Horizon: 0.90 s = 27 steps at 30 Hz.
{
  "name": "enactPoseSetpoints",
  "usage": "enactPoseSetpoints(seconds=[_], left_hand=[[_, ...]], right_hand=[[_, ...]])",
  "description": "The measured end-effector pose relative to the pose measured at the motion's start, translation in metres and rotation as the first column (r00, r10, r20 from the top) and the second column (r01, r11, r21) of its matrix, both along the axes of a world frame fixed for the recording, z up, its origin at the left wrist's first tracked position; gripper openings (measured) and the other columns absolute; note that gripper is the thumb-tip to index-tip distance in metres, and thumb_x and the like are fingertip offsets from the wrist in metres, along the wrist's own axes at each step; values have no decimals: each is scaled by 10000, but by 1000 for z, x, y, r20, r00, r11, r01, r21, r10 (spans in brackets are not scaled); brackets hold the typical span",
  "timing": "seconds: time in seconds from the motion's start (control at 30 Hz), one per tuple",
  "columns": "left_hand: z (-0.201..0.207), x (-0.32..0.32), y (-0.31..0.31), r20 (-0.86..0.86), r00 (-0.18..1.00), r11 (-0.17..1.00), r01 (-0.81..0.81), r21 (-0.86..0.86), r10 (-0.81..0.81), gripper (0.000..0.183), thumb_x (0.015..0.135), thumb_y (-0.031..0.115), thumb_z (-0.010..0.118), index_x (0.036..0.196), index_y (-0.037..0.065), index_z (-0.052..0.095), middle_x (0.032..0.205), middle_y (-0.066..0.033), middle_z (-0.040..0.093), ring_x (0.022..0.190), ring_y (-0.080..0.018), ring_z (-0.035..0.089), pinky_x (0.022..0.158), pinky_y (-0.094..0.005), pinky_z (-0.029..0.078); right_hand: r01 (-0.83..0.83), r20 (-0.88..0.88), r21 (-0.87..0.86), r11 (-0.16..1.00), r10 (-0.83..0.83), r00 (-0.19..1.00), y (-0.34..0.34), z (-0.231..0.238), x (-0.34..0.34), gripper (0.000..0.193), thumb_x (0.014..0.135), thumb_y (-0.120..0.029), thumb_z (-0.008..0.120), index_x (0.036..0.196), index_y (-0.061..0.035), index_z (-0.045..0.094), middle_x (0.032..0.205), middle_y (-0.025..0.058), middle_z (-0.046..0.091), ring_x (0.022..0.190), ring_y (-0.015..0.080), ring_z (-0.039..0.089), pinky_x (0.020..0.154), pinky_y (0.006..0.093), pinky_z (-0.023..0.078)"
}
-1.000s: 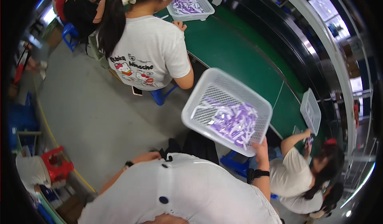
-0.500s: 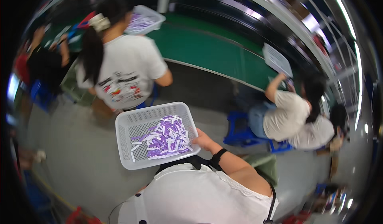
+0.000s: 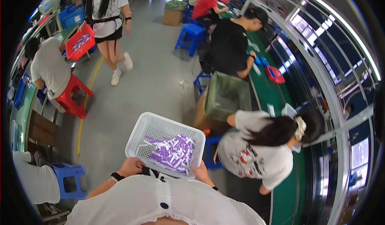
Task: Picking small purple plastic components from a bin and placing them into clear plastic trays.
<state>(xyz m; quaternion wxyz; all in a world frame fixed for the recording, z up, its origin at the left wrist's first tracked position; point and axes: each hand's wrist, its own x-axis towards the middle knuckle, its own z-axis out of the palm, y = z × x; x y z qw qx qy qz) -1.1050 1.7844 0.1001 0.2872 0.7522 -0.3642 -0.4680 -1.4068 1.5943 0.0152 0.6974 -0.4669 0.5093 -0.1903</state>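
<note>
In front of my body is a white plastic basket (image 3: 138, 139) with perforated walls, tilted slightly. Inside it lies a loose heap of small purple and white plastic pieces (image 3: 172, 153), thickest toward the right side. My right hand (image 3: 201, 172) grips the near right corner, its thumb by the rim and its other fingers mostly hidden by the wall. At the near left corner, my left hand (image 3: 133, 167) is closed against the basket, fingertips curled at its edge. Dark bands circle both wrists.
To the right, a person in a white shirt (image 3: 256, 153) sits at a green conveyor (image 3: 282, 187), beside a lined bin (image 3: 228, 94). Ahead, another person walks with a red basket (image 3: 80, 44). A red stool (image 3: 76, 96) and a blue stool (image 3: 70, 181) stand left, along a yellow floor line (image 3: 84, 117).
My view has swung left from facing the conveyor to along the aisle. My left hand has come into view at the basket; my right hand keeps its hold.
</note>
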Motion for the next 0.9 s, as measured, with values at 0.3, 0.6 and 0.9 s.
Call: enactPoseSetpoints(seconds=[0.3, 0.6, 0.9], left_hand=[[38, 187, -114, 551, 767, 891, 445, -85, -330, 214, 783, 233, 628, 962, 115, 634, 862, -116, 653, 846, -324, 629, 727, -428, 501], [19, 325, -197, -21, 938, 920, 335, -203, -346, 228, 839, 266, 592, 913, 62, 661, 883, -127, 657, 828, -335, 621, 746, -422, 478], [44, 404, -394, 54, 958, 948, 285, -140, -280, 236, 850, 270, 585, 918, 56, 659, 886, -125, 659, 825, -332, 622, 745, -420, 478]], right_hand=[[95, -50, -75, 993, -99, 994, -95, -13, 173, 646, 628, 102, 537, 1257, 19, 418, 1122, 149, 579, 1020, 288, 589, 836, 371, 491], [114, 12, -85, 990, -113, 994, -249, -1, 307, 616, 615, 97, 496, 1226, 29, 453, 1097, 160, 596, 991, 301, 605, 850, 372, 481], [-121, 100, -9, 993, 122, 988, -465, 26, 439, 636, 644, 94, 520, 1264, 9, 409, 1159, 149, 568, 1036, 275, 586, 856, 355, 481]])
